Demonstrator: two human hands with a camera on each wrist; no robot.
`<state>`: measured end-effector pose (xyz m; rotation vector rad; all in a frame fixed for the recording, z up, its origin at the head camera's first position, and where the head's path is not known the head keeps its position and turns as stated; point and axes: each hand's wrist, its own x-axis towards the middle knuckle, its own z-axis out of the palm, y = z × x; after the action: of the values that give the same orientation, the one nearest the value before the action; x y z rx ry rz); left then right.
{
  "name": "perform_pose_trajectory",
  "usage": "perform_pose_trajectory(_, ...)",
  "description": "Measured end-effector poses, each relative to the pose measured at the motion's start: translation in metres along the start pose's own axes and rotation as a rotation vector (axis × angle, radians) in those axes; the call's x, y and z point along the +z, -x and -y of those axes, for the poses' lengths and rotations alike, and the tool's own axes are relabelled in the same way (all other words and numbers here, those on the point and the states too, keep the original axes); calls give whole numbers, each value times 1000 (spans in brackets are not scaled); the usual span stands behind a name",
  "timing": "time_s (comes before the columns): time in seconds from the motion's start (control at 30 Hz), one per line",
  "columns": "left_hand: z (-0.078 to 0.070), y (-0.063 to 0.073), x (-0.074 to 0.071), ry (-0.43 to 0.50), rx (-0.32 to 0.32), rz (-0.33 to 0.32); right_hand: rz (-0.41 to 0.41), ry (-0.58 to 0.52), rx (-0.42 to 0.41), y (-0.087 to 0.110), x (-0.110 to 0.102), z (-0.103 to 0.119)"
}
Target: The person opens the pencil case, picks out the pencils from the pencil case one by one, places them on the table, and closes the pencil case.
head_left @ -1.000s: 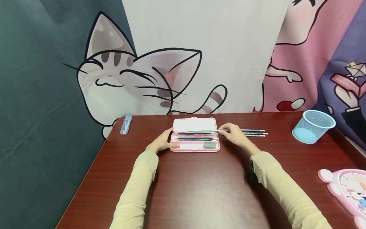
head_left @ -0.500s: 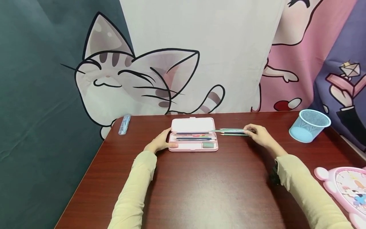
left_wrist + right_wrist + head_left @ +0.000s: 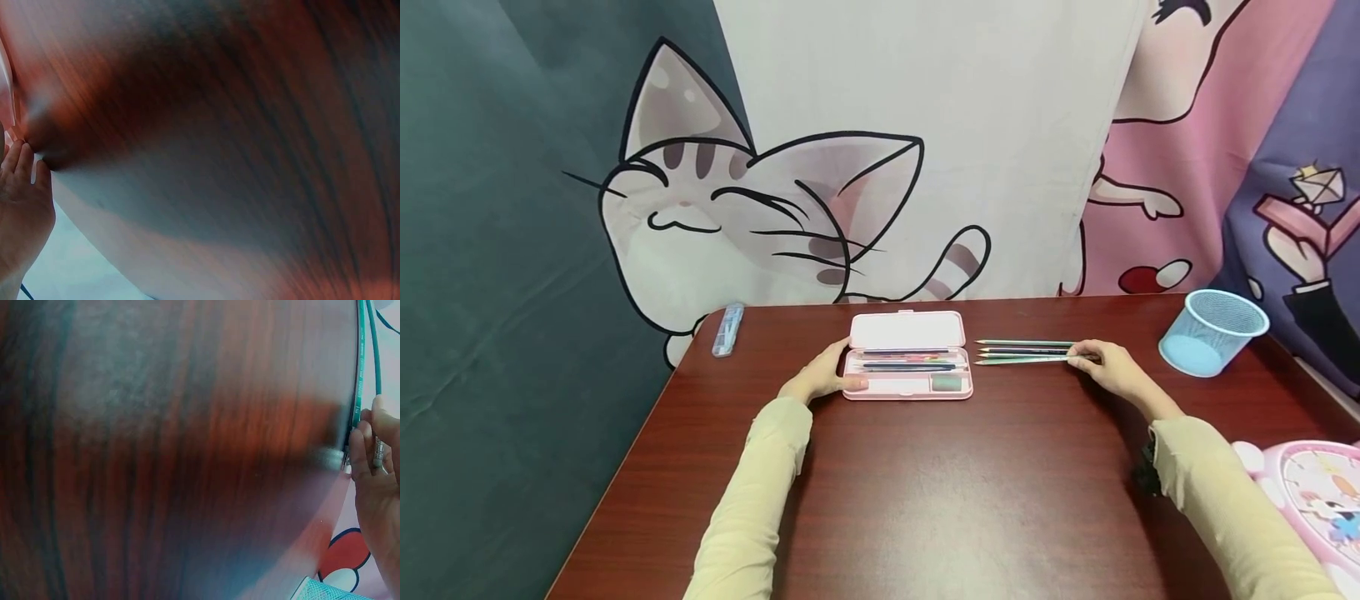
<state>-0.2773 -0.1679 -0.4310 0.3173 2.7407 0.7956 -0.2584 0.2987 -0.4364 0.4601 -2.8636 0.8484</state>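
Note:
A pink pencil case [image 3: 907,330] lies open on the table, lid back, with several pencils [image 3: 910,365] and a grey-green block [image 3: 946,382] inside. My left hand [image 3: 820,372] grips its left end, thumb over the front tray; in the left wrist view the fingers [image 3: 24,159] lie along the case's edge. To the right of the case, my right hand [image 3: 1108,369] pinches a green pencil [image 3: 1022,361] near its back end, low over the table. Beside it several other pencils [image 3: 1026,342] lie side by side, points toward the case. In the right wrist view the held pencil [image 3: 375,350] passes between thumb and fingers.
A light blue mesh pen holder [image 3: 1213,333] stands at the back right. Nearer on the right is a pink clock [image 3: 1318,492]. A small pale blue item [image 3: 727,330] lies at the back left corner. Printed cloth hangs behind the table's back edge.
My right hand has carried the green pencil out of the case to the right, then down toward the front of the row of pencils. My left hand has stayed on the case.

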Motion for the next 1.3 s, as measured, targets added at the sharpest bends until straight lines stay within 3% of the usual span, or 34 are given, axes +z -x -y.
perform_pose_trajectory(0.2,1,-1,1,0,-8,3,-24,46,-83,-2,3,-7)
perform_pose_trajectory(0.5,0,0,1,5,-17,-6,-134,81,-217,-2,5,-14)
perform_pose_trajectory(0.87,1,1,2,24,-29,-14,-154,24,-89,-5,8,-5)
perform_pose_trajectory(1.1,-1,2,0,25,-35,-20,-114,-82,10,-17,18,20)
perform_pose_trajectory(1.3,-2,2,1,22,-22,-12,-59,-125,29,-30,41,48)
